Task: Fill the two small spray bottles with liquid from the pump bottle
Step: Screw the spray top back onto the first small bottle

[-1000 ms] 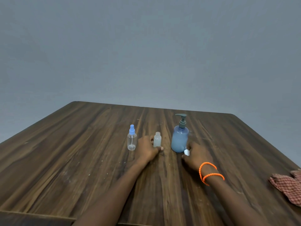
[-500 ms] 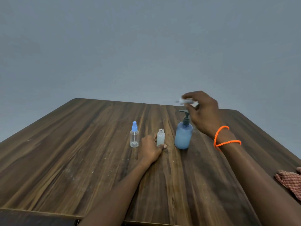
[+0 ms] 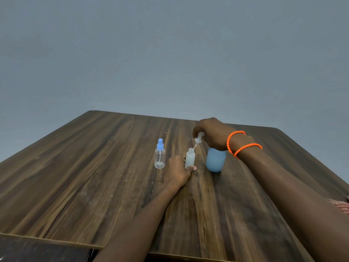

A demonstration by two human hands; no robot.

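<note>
While both arms reach over the worktop [image 3: 94, 186], the scene is this:

Left hand: the left hand [image 3: 176, 172] rests on the worktop and holds the open bottle [image 3: 190, 159] at its base; the fingers are curled round the lower part, and the thumb lies in front of it.

Open bottle: it stands upright near the middle of the worktop, without a cap, and it looks milky and pale inside. How full it is I cannot tell.

Right hand: the right hand [image 3: 213, 132] is raised above the pump bottle [image 3: 215, 160]; the fingers are pressed together and pinch a white sprayer [image 3: 199, 138].

White sprayer: it is tilted, and its thin tube points down to the mouth of the open bottle; the tip of the tube is at the mouth or just inside, which of them I cannot tell.

Pump bottle: blue, upright, just beside the open bottle on its right side. The right hand hides its top.

Capped bottle: the capped bottle [image 3: 160, 155] is clear with a blue sprayer on top, upright, near the left hand on its left side, not touched. It looks almost without liquid.

Bracelets: two orange bracelets [image 3: 243, 144] are on the right wrist.

Cloth: a reddish checked cloth [image 3: 340, 205] lies at the right edge of the worktop, well apart from the bottles.
</note>
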